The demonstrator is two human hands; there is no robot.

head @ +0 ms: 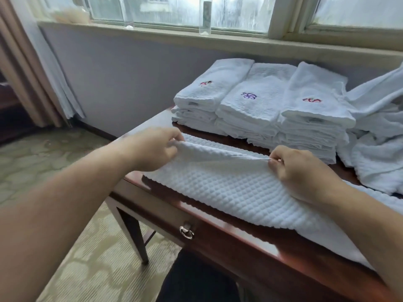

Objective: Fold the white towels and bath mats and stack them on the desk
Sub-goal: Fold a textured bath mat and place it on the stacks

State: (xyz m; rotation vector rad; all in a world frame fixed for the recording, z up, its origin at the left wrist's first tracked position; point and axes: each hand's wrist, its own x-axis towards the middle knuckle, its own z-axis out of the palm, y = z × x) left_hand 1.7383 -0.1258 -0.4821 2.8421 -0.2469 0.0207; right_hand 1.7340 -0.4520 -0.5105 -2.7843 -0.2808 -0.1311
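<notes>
Your left hand (152, 149) and right hand (298, 168) each pinching the white waffle-weave bath mat (229, 188), fingers curled on its raised fold, over the glossy red-brown wooden desk (229, 243)

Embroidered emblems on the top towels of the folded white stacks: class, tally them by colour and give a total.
Red embroidered emblems: 2
Purple embroidered emblem: 1
Total: 3

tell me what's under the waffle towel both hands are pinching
The wooden desk lies under the waffle towel; its top shows along the near edge. Anything else beneath is hidden by the cloth.
</notes>
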